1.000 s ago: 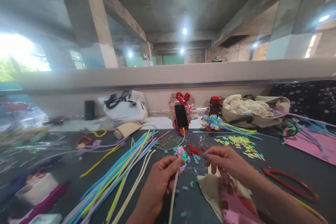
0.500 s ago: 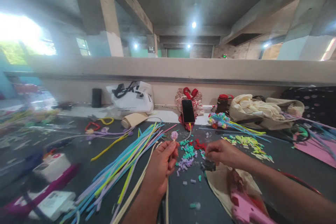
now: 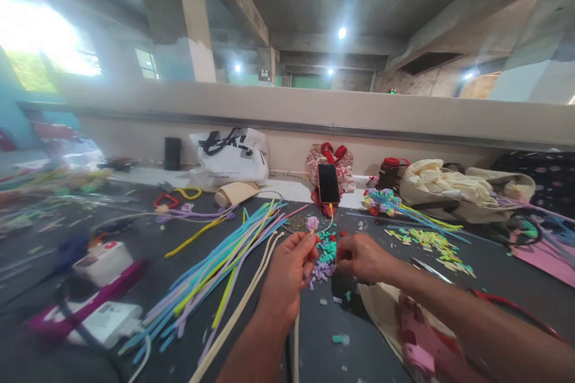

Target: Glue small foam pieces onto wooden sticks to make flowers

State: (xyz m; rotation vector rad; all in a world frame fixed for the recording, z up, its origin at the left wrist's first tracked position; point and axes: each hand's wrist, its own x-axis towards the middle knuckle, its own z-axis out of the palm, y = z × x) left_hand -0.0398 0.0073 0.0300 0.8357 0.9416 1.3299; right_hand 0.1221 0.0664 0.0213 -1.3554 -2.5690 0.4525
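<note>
Lilac flower head [image 3: 312,224], seemingly formed, tops a cream stem [image 3: 296,341] pinched in the left hand [image 3: 290,260] at twelve o'clock; the right hand [image 3: 365,257] curls beside teal clippings [image 3: 327,243], its grip hidden. One blossom bunch [image 3: 381,201] at one o'clock looks complete; loose stems [image 3: 227,253] at eleven look unworked.

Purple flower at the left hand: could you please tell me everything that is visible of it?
The purple flower is a small, rounded, pale lilac head; its material and fine parts cannot be made out. It points upward over the dark tabletop, the left hand pinching just beneath it. A cream cord shows below that hand, apparently its stem. The right hand does not touch it.
</note>
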